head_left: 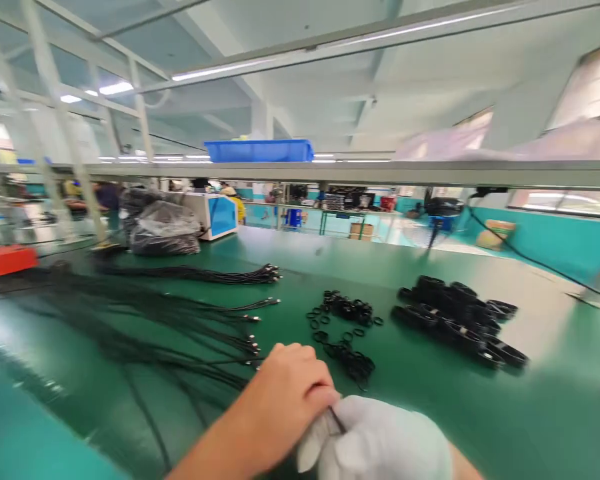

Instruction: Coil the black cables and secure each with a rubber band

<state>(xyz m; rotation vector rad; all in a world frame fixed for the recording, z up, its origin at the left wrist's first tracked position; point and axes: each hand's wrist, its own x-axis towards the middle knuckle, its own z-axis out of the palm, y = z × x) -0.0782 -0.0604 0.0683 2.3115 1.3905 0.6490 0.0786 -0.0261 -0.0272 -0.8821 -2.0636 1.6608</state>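
Observation:
My bare left hand (293,393) is closed at the front of the green table, its thumb pressed against my right hand. A white glove covers my right hand (393,437), whose fingers are pinched together. Between the two hands a short stretch of thin black cable (337,421) shows; the rest of it is hidden by my fingers. Left of my hands, loose black cables (190,363) with metal plug ends fan across the table. Beyond my hands lie a pile of small black rings (350,307) and a tangled black heap (353,360). Coiled black cables (460,320) are stacked to the right.
A straight cable bundle (195,272) lies farther back. Behind it are a plastic-wrapped black bundle (163,227) and a white-and-blue box (220,215). A red object (7,260) sits far left. A shelf (360,175) carrying a blue tray (259,151) spans overhead.

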